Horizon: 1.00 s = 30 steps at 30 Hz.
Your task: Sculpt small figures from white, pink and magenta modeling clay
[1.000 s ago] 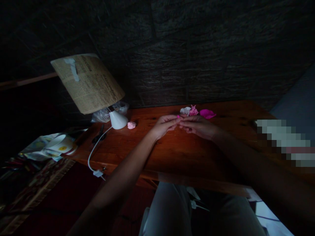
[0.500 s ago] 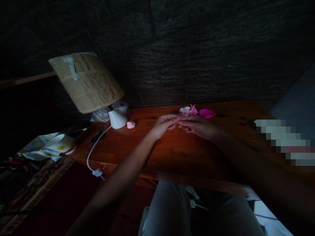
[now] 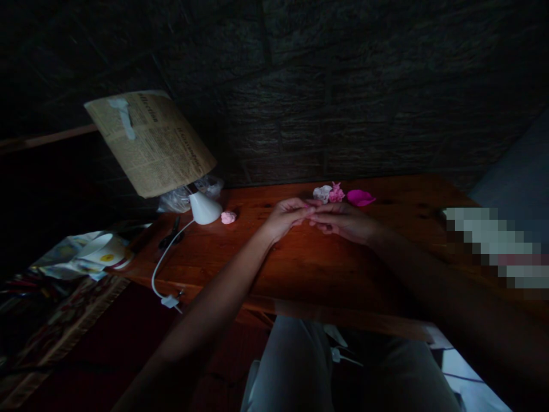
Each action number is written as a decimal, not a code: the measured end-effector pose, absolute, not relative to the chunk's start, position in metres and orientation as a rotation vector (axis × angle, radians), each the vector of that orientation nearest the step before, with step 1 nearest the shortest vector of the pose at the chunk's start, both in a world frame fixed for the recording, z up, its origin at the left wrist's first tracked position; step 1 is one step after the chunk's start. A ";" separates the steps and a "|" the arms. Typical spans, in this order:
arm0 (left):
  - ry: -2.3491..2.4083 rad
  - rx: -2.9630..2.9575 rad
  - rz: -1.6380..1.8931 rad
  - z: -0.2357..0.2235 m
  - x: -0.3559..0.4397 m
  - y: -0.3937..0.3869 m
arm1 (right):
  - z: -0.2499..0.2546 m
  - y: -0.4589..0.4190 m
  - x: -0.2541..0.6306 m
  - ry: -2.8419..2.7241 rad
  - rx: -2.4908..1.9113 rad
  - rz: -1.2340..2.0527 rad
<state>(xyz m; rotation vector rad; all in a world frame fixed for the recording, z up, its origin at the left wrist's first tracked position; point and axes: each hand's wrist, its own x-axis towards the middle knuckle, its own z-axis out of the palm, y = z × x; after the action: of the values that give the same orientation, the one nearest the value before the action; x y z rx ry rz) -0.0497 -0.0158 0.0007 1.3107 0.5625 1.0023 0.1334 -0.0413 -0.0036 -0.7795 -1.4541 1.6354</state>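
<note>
Over the wooden table, my left hand (image 3: 288, 218) and my right hand (image 3: 343, 221) meet fingertip to fingertip, both pinched closed. Between them is a small pink piece (image 3: 306, 206), mostly covered by the fingers; it looks like soft clay, though its shape is hidden. Just behind the hands lie a whitish crumpled lump (image 3: 321, 194), a pink knobbly figure (image 3: 337, 193) with small points on top, and a flat magenta piece (image 3: 361, 198). A pale pink lump (image 3: 228, 217) sits apart, to the left of my hands.
A lamp with a newsprint shade (image 3: 154, 146) and white base (image 3: 205, 209) stands at the left, its cord hanging over the edge. Dark scissors (image 3: 171, 233) lie beside the cord. A white paper cup (image 3: 105, 252) is farther left. A stone-like wall rises behind the table (image 3: 300, 274).
My fingers have shifted slightly around the small pink piece, and less of it shows now. Both hands stay in the same place; the other things have not moved.
</note>
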 end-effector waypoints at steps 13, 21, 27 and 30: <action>0.597 1.364 0.922 0.001 -0.052 -0.016 | -0.005 -0.041 0.136 -1.371 -0.734 1.753; 0.531 1.345 0.967 0.001 -0.052 -0.017 | -0.002 -0.044 0.135 -1.367 -0.716 1.783; 0.593 1.344 0.929 0.002 -0.051 -0.017 | -0.003 -0.043 0.135 -1.364 -0.733 1.763; 0.576 1.366 0.916 0.003 -0.051 -0.017 | -0.003 -0.042 0.136 -1.359 -0.755 1.753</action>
<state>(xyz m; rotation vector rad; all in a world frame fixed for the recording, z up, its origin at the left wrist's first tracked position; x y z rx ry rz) -0.0507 -0.0172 0.0029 1.3658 0.5758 0.9164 0.1355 -0.0418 -0.0034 -0.7546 -1.3589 1.7526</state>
